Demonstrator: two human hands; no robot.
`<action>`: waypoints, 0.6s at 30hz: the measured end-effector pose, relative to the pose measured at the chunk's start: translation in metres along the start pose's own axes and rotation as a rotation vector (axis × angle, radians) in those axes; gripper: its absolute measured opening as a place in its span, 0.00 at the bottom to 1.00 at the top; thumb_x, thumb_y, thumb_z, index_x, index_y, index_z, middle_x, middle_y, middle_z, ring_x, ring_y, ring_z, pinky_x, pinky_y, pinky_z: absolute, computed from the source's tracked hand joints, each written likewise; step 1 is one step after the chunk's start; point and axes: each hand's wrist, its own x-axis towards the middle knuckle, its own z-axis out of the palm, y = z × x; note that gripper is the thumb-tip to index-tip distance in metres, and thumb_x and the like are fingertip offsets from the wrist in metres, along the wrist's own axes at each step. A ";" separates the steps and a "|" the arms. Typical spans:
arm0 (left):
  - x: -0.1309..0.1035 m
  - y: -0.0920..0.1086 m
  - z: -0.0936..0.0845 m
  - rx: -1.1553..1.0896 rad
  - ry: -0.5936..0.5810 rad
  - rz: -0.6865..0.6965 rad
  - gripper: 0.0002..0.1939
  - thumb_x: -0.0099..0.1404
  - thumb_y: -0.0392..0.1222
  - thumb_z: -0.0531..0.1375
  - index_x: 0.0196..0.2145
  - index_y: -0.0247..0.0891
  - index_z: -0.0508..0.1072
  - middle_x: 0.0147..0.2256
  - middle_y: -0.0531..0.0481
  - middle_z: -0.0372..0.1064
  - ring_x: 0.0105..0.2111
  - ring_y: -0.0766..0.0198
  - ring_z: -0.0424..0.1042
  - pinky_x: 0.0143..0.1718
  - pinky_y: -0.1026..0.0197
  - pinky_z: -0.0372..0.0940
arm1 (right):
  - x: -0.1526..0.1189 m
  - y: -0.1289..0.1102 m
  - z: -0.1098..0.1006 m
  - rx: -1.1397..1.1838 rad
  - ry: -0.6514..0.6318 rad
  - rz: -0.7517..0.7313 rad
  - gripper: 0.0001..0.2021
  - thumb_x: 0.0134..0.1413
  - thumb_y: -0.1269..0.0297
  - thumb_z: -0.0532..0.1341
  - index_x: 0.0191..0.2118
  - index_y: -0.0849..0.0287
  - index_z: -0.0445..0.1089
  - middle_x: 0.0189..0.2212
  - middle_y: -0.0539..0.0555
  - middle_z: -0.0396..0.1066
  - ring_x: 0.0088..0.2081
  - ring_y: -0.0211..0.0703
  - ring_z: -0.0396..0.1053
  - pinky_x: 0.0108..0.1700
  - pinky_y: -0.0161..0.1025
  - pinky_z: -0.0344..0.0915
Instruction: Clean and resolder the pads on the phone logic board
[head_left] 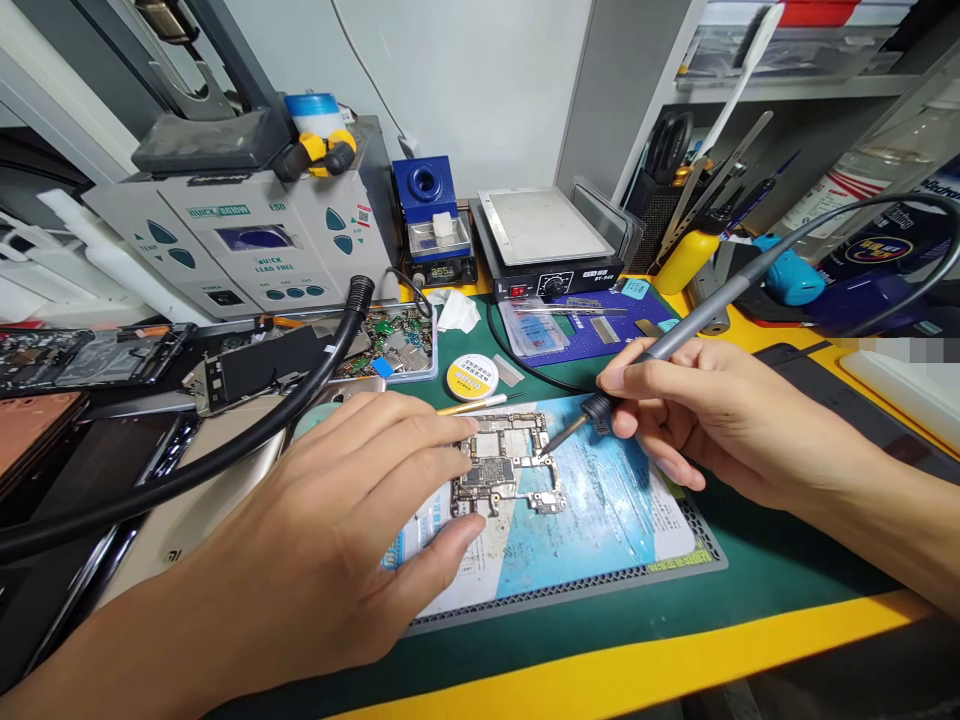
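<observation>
A phone circuit board (491, 472) lies flat on a blue and white work pad (607, 500). My left hand (360, 500) grips the board's left edge, with fingertips at its upper left and the thumb at its lower left. My right hand (682, 410) is closed round the grip of a soldering iron (694, 315). The iron's tip points down and left at the board's right part, near the middle; whether it touches is too fine to tell. A pen-like tool (476, 403) lies just behind the board, with a round yellow and white tin (472, 378) beyond it.
A hot air station (255, 240) stands back left, its black hose (247, 450) crossing the left side. Behind are a soldering iron stand (427, 200) and a heating plate (551, 225). A tray of boards (409, 345), phone parts (255, 365) and a yellow bottle (686, 258) surround the mat.
</observation>
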 end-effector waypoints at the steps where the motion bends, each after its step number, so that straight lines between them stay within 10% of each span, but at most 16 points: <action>1: 0.000 0.000 0.000 0.001 0.002 -0.004 0.13 0.68 0.38 0.65 0.50 0.39 0.73 0.55 0.48 0.76 0.55 0.56 0.71 0.64 0.46 0.60 | 0.000 0.000 0.000 -0.001 0.001 -0.001 0.08 0.45 0.67 0.71 0.23 0.61 0.73 0.19 0.50 0.75 0.10 0.32 0.62 0.10 0.27 0.57; 18: 0.000 0.000 -0.001 -0.006 0.001 0.002 0.13 0.68 0.38 0.64 0.50 0.38 0.72 0.54 0.48 0.76 0.55 0.57 0.71 0.65 0.47 0.60 | 0.001 0.002 0.000 -0.001 0.024 -0.041 0.10 0.40 0.66 0.74 0.21 0.60 0.73 0.17 0.50 0.73 0.08 0.35 0.63 0.07 0.28 0.55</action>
